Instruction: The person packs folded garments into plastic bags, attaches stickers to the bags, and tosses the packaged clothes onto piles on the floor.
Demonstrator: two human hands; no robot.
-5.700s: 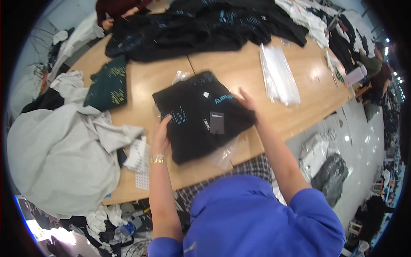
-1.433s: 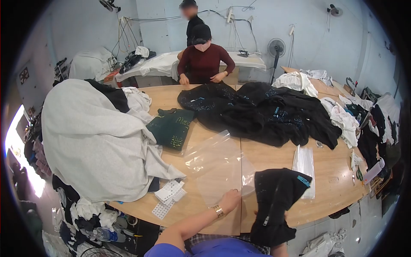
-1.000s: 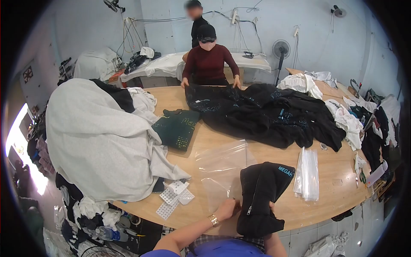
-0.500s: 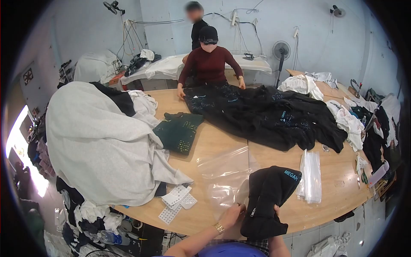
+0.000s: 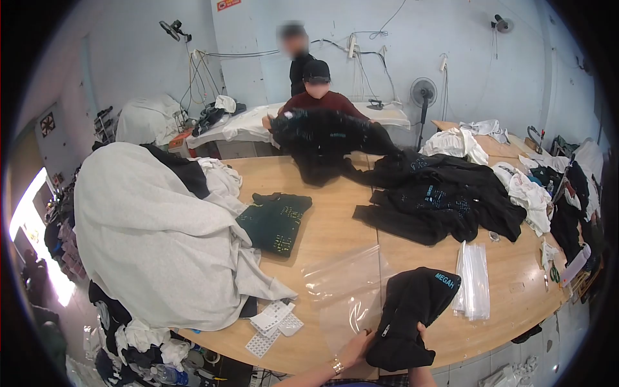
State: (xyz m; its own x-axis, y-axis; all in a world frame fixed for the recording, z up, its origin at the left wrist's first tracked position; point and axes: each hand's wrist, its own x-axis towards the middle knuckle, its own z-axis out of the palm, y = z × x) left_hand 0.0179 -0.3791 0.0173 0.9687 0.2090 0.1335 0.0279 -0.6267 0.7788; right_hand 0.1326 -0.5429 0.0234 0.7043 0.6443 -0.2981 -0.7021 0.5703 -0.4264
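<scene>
A folded black zip garment (image 5: pixel 407 309) with blue "MEGAH" lettering is in front of me, tilted over the table's near edge. My right hand (image 5: pixel 423 337) grips its right side, the thumb showing on top and the other fingers hidden beneath. At the lower left edge of the garment, my left hand (image 5: pixel 354 349) is closed with its fingertips against the cloth, partly hidden. Just beyond that hand, a clear plastic bag (image 5: pixel 345 284) lies flat, partly under the garment. A stack of clear bags (image 5: pixel 474 284) rests to the right.
Across the wooden table (image 5: pixel 335 222), a co-worker (image 5: pixel 316 97) lifts a black garment (image 5: pixel 329 138). More black garments (image 5: pixel 438 200) lie right of it. A folded green garment (image 5: pixel 276 222), sticker sheets (image 5: pixel 274 322) and a big grey-white cloth heap (image 5: pixel 155 238) are left. Scissors (image 5: pixel 553 273) lie far right.
The co-worker has raised a black garment off the table, away from the pile. My view has tilted up slightly. My hands and the folded garment keep nearly the same arrangement.
</scene>
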